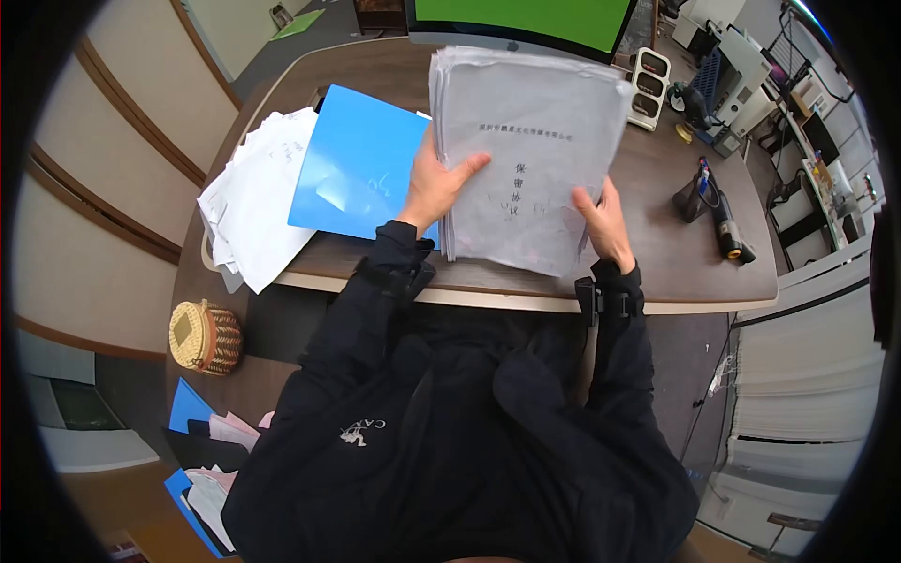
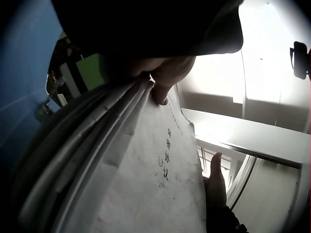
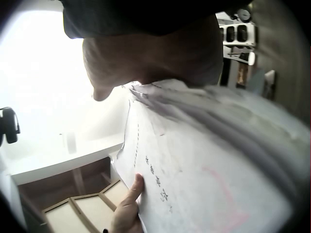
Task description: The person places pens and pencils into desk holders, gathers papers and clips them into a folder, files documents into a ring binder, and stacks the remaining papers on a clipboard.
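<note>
A thick stack of worn papers [image 1: 535,188] with printed characters on its top sheet is held up between both hands over the desk. The left hand [image 1: 437,186] grips its left edge, thumb on the front sheet. On the right edge, the right hand [image 1: 606,223] holds on, thumb at the front and fingers behind. In the left wrist view the sheets [image 2: 170,194] fan apart at the side under the left hand [image 2: 163,73]. The right wrist view shows the right hand [image 3: 150,58] over the edge of the papers [image 3: 194,170].
Left of the stack lie a blue folder [image 1: 352,169] and loose white papers [image 1: 263,197]. A monitor [image 1: 526,23] stands behind. On the right are a white holder [image 1: 649,89], a pen holder [image 1: 696,195] and a black device [image 1: 727,230]. A woven basket [image 1: 206,336] sits lower left.
</note>
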Demonstrator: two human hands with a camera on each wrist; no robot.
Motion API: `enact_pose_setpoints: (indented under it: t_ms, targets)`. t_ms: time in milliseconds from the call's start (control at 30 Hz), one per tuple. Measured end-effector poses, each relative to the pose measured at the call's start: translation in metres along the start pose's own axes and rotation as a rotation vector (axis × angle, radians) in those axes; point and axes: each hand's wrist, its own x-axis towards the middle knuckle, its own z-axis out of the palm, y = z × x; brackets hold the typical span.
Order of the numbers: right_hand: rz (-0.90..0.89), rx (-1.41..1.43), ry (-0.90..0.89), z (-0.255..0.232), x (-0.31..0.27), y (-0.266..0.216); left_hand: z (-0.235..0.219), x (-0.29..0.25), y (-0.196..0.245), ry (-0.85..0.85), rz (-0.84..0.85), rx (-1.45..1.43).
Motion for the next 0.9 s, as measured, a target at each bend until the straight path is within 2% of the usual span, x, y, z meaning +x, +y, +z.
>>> enact_pose_setpoints:
  t_ms: [67,100,133,200,267,333,367,400,467,533,600,633,667,733,767,833,867,900]
  targets:
    - [0.015,-0.342,0.016,0.016,0.001,-0.039,0.000,-0.005,0.039,0.047,0.151,0.026]
    - [-0.067,-0.285,0.122,0.028,0.001,-0.049,-0.002,-0.006,0.045,0.058,0.220,0.044]
    - [-0.066,-0.285,0.122,0.033,0.002,-0.054,-0.005,-0.005,0.054,0.058,0.218,0.044]
    - [-0.237,-0.207,0.140,0.039,0.001,-0.058,-0.010,-0.007,0.067,0.043,0.295,0.073]
    - [-0.260,-0.178,0.162,0.041,0.002,-0.051,-0.011,-0.004,0.056,0.066,0.270,0.070]
    - [-0.174,-0.305,0.122,0.035,0.006,-0.032,-0.012,0.000,0.032,0.041,0.169,0.056]
    - [-0.130,-0.338,0.101,0.032,0.009,-0.017,-0.011,-0.003,0.019,0.001,0.062,-0.011]
    - [-0.083,-0.357,0.079,0.030,0.010,-0.004,-0.011,-0.005,0.005,0.000,0.069,-0.011]
    - [-0.121,-0.303,0.127,0.028,0.008,0.024,-0.011,-0.010,-0.013,-0.036,-0.135,0.005]
    - [-0.106,-0.326,0.126,0.030,0.008,0.004,-0.007,-0.013,-0.001,-0.033,-0.119,0.003]
    - [-0.071,-0.346,0.128,0.035,-0.003,-0.006,-0.004,-0.015,0.015,0.009,0.053,0.005]
    - [-0.084,-0.322,0.135,0.037,-0.003,-0.008,-0.005,-0.012,0.012,-0.009,0.059,0.011]
    - [-0.100,-0.297,0.143,0.038,-0.002,-0.010,-0.004,-0.012,0.005,-0.010,0.063,0.013]
    - [-0.100,-0.327,0.129,0.034,0.001,0.013,0.001,-0.010,-0.003,-0.027,-0.072,-0.034]
    - [-0.093,-0.362,0.118,0.030,0.002,0.024,-0.001,-0.008,-0.003,-0.026,-0.065,-0.033]
    - [-0.132,-0.422,0.181,0.022,0.009,0.027,-0.004,-0.003,0.002,-0.192,-0.142,0.179]
    - [-0.159,-0.478,0.242,0.019,0.013,0.028,-0.007,0.001,0.003,-0.187,-0.140,0.179]
    - [-0.132,-0.446,0.248,0.018,0.016,0.016,-0.011,0.005,0.002,-0.152,-0.075,0.057]
